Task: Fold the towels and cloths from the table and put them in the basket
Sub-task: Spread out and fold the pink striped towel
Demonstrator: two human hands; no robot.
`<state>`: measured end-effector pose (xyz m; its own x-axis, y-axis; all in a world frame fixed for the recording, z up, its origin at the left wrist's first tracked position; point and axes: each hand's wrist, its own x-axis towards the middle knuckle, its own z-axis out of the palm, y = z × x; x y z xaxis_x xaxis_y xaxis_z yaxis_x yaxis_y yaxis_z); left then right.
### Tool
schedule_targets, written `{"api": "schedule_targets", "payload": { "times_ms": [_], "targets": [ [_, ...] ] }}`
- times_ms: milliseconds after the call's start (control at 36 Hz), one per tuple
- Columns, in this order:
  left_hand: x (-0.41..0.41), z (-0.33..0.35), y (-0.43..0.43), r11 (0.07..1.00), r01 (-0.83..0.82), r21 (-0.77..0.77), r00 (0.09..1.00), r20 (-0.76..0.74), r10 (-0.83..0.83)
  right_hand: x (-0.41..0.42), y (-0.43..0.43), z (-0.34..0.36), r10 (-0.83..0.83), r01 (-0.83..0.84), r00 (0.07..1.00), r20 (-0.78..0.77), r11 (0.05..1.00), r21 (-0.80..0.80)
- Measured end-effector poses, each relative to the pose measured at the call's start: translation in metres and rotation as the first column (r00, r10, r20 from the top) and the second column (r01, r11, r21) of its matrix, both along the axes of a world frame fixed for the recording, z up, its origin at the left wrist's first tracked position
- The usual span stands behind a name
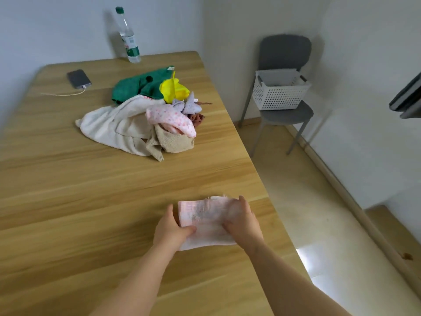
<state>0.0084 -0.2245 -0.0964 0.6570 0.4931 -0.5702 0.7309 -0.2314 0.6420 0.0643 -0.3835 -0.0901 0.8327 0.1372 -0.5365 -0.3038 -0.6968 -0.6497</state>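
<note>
Two hands meet on a small pink cloth [205,215] at the near right part of the bench [68,190]. The cloth is pale pink with a whiter lower half, folded into a thick rectangle, its far edge a little ragged. Our left hand [173,229] grips its left edge, thumb lying over the top of the fabric. Our right hand [243,222] is curled over the right side, fingers bent and pinching a fold. The picture is soft here, so it only seems that the cloth lies flat on the wood.

Farther back on the bench is a loose pile: a cream towel [114,126] spreading left, a green cloth [136,85] behind it, a yellow cloth [174,90], a pink dotted cloth [173,118] on top, a tan washcloth [175,140] at the front and a lilac cloth [191,106] beside a reddish-brown one.

The bench is light wood with long grain. Near its far left lies a phone [78,78] with a cable, and a clear bottle [128,36] with a green cap stands by the wall. Beyond the right edge, a white perforated basket [280,96] sits on a grey chair [287,115] in the corner of pale walls.
</note>
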Motion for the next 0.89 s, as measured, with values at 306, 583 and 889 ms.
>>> {"api": "schedule_targets", "payload": {
  "times_ms": [306, 583, 889],
  "targets": [
    [0.082, 0.017, -0.13, 0.927, -0.062, -0.369, 0.997, 0.019, 0.074, 0.066, -0.16, 0.003, -0.347, 0.395, 0.915, -0.207, 0.875, 0.28],
    [0.195, 0.033, -0.323, 0.814, -0.006, -0.58, 0.987, 0.126, 0.097, 0.163, -0.362, 0.044, -0.334, 0.459, 0.885, -0.325, 0.747, 0.481],
    [0.303, 0.048, -0.384, 0.783, 0.0, -0.622, 0.976, 0.169, 0.134, 0.262, -0.424, 0.06, -0.336, 0.536, 0.843, -0.421, 0.594, 0.599]
  ]
}}
